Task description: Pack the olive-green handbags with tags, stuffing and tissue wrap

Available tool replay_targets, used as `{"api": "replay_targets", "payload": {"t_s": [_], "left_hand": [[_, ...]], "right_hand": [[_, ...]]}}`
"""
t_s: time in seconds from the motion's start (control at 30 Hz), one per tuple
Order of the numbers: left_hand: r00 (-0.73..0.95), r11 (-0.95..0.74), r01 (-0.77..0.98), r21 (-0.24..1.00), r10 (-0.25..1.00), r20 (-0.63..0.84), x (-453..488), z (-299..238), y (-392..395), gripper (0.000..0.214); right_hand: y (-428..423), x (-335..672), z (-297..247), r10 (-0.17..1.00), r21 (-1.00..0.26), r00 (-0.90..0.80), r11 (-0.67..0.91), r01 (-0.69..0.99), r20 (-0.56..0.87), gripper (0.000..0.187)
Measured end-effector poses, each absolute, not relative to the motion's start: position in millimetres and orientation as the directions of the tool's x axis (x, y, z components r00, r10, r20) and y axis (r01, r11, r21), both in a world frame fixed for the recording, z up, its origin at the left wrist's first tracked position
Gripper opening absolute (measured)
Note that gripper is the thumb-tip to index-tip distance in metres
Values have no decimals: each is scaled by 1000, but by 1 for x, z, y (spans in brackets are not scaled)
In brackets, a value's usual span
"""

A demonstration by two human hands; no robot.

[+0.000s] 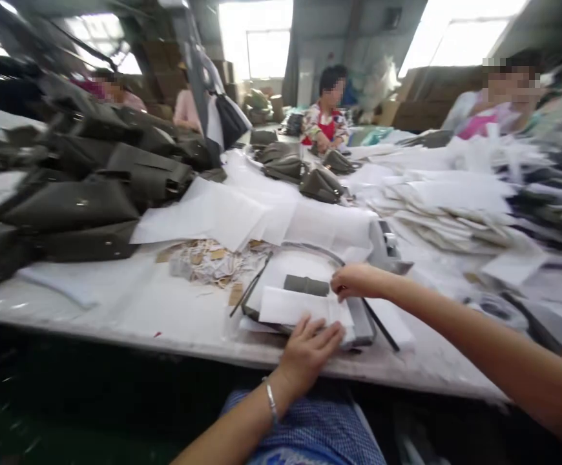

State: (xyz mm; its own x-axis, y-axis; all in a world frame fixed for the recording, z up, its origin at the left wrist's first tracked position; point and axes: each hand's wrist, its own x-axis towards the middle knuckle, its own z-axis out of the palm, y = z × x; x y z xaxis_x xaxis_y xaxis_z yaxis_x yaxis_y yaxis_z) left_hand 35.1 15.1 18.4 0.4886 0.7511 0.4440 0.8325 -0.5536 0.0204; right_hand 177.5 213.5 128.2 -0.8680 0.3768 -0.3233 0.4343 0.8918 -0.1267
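Note:
My left hand (310,349) lies flat with fingers spread on a white sheet (291,307) at the table's near edge; a silver bracelet circles its wrist. That sheet rests on a flat grey piece (363,323). Reaching in from the right, my right hand (356,281) is closed in a pinch at the sheet's far right corner. A small olive-grey folded piece (306,285) sits just left of my right hand, on white paper.
Stacked olive bags (92,187) fill the left of the white table (130,310). Several more bags (310,177) lie mid-table, with heaps of white paper (446,206) at right and loose tags (213,261). Black rods (250,284) lie beside the sheet. Other people sit across.

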Motion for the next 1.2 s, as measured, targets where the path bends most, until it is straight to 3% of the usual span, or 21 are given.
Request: {"api": "replay_targets", "payload": {"t_s": [0.07,0.17,0.53,0.7,0.9,1.2], "left_hand": [[455,-572,816,84,725,517,32,10,18,42],[451,-590,801,102,707,545,27,8,18,42],[413,-596,791,138,687,599,30,10,18,40],[402,-594,789,157,693,598,30,9,18,40],[383,-585,797,150,682,624,32,5,20,39],[367,-576,799,172,694,620,33,5,19,39]], "right_hand": [[204,199,135,400,-121,-818,866,484,-413,9],[201,194,147,406,-117,-813,863,491,-418,4],[225,178,125,467,-81,-712,805,588,-524,13],[248,180,106,418,-312,-796,759,571,-438,13],[260,192,88,410,-481,-816,664,573,-408,24],[258,209,73,453,-597,-835,590,544,-313,32]]}}
